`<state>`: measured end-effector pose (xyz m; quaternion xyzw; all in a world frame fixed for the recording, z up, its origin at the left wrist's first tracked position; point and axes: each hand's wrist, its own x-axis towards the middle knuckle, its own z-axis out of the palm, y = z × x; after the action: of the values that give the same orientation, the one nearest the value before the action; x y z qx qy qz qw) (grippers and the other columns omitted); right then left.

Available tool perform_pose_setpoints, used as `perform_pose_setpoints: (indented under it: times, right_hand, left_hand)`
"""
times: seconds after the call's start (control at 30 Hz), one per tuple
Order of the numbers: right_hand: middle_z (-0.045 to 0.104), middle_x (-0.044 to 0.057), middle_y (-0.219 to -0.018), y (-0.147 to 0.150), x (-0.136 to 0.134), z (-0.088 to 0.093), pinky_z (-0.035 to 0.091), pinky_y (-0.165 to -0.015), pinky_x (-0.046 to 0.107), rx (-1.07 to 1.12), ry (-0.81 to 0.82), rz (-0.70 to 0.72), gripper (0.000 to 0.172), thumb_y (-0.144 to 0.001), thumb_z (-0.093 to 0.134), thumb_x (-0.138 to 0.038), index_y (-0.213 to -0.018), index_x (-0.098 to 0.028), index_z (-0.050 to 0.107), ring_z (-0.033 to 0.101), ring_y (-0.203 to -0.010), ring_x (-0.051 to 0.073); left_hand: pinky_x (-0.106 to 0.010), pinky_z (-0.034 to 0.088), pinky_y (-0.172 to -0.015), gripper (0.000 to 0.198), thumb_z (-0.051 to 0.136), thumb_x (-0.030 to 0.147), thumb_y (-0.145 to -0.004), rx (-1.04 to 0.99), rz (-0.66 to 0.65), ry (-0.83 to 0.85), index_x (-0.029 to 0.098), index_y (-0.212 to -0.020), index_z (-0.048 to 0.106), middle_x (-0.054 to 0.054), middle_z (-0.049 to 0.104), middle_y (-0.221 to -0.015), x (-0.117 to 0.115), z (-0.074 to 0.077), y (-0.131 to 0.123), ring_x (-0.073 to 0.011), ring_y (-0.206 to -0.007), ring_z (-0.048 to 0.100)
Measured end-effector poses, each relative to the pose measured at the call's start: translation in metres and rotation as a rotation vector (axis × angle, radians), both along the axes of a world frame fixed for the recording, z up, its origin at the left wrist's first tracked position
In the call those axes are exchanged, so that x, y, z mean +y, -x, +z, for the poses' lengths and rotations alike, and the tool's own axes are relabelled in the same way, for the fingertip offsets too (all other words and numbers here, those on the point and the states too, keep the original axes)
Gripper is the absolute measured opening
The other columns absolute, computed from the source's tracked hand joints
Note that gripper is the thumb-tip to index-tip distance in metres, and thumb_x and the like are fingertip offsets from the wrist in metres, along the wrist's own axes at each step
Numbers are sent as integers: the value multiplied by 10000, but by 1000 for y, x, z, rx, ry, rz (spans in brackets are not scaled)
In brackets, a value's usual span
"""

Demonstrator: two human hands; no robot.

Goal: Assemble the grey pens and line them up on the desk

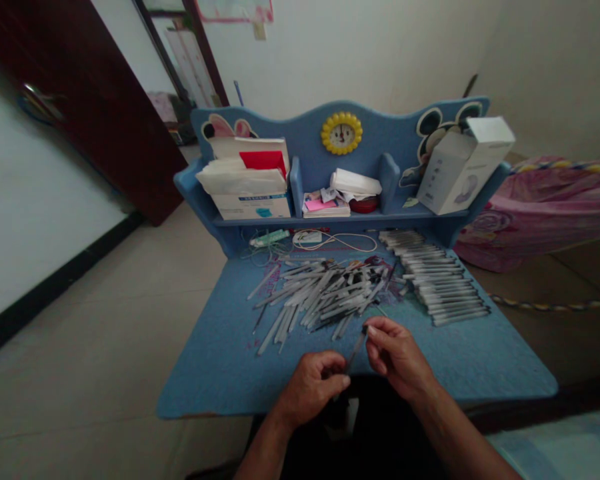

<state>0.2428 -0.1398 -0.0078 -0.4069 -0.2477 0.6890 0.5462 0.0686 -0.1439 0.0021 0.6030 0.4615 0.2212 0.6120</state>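
Between my hands, over the front edge of the blue desk, is a thin pen with a dark tip, slanting up to the right. My left hand pinches its lower end. The fingers of my right hand close on the dark upper end. Just beyond lies a loose pile of translucent pens, pointing many ways. To the right, a row of pens lies side by side with dark ends facing right.
Behind the pens lie a white cable and a green-and-white item. The desk's shelf holds a carton of papers, booklets and a white box. A yellow clock is above. Pink fabric hangs at the right.
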Motion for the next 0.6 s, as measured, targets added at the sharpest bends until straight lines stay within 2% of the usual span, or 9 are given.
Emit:
perform_pose_setpoints:
  times: [0.13, 0.33, 0.47, 0.6]
  right_hand:
    - [555, -58, -446, -7, -1, -1, 253, -305, 150, -151, -97, 48, 241, -713, 679, -361, -805, -167, 571, 395, -293, 50]
    - [565, -43, -535, -30, 3, 8, 357, -404, 173, -549, -280, 282, 146, -779, 604, -305, -824, -167, 596, 471, -400, 65]
    - [557, -33, -568, -41, 6, 16, 383, -451, 192, -769, -372, 428, 166, -795, 565, -270, -895, -172, 653, 498, -454, 83]
    - [544, -32, -562, -45, 6, 22, 373, -481, 193, -927, -469, 520, 169, -820, 521, -270, -774, -167, 648, 496, -497, 92]
  left_hand:
    - [-218, 302, -528, 76, 560, 221, -675, 41, 2, -27, 153, -650, 539, 47, 430, -579, -1, 2, 1, -97, -554, 385]
    - [-219, 309, -550, 30, 549, 185, -668, 106, -79, -75, 157, -657, 551, 51, 421, -577, -1, 9, 5, -106, -574, 394]
    - [-215, 301, -544, 28, 531, 168, -671, 154, -122, -108, 156, -661, 553, 50, 409, -586, -1, 7, 8, -105, -577, 392]
    - [-210, 286, -530, 42, 508, 151, -674, 219, -141, -148, 156, -667, 549, 51, 402, -583, -1, 3, 7, -101, -569, 392]
